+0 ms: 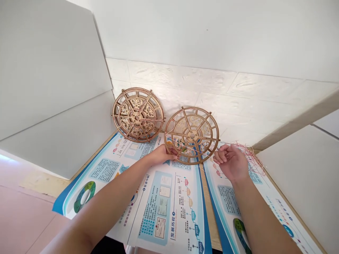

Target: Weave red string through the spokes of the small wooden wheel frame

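Observation:
A round golden openwork frame (192,135) stands upright near the middle, with thin light wire running across it. My left hand (167,155) grips its lower left rim, fingers closed. To the right of the frame is my right hand (231,160), palm turned up and fingers curled, pinching the thin wire that runs from the frame. Farther left, a similar round frame (136,114), wound with copper-coloured wire, leans against the wall. A loose tangle of reddish wire (254,158) lies behind and beside my right hand.
Printed blue and white posters (161,208) cover the table. A pale brick-patterned wall (182,76) rises behind it. White panels stand on the left (79,134) and the right (304,165). Pink floor shows at the lower left.

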Available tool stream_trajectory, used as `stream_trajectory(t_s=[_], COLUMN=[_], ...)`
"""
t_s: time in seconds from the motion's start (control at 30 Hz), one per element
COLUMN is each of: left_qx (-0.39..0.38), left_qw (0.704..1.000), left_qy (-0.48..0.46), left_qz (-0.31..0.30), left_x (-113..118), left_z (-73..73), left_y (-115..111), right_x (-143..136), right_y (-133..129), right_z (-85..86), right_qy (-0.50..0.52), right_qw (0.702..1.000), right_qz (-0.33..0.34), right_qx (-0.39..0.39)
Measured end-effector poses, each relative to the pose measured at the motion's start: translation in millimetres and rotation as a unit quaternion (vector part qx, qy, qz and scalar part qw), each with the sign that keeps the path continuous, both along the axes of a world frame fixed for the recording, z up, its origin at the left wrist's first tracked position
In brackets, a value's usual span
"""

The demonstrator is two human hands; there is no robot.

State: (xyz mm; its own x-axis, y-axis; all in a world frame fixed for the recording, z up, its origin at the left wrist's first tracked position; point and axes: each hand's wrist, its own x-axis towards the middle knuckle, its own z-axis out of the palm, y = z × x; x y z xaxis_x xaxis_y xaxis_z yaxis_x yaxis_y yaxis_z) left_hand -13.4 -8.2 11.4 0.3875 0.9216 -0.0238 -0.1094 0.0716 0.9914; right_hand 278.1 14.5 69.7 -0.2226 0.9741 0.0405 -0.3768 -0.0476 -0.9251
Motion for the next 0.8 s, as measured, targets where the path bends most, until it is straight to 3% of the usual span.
stream_trajectory(t_s=[0.47, 0.63, 0.8], left_qx=[0.012, 0.004, -0.003], left_qw=[1.0, 0.998, 0.999], left_qy=[0.015, 0.058, 0.041], left_qz=[0.0, 0.013, 0.011], left_x=[1.2, 1.5, 2.2], left_z=[9.7, 17.3, 11.1], left_y=[-4.9, -8.5, -6.4], right_x=[29.3, 32.5, 34.3], right_y=[23.2, 24.1, 25.0], right_z=[-20.3, -23.0, -24.9], right_qy=[0.061, 0.047, 0.038], right_qw=[0.987, 0.989, 0.99], right_qz=[-0.132, -0.13, -0.124], right_qx=[-0.072, -0.06, -0.057])
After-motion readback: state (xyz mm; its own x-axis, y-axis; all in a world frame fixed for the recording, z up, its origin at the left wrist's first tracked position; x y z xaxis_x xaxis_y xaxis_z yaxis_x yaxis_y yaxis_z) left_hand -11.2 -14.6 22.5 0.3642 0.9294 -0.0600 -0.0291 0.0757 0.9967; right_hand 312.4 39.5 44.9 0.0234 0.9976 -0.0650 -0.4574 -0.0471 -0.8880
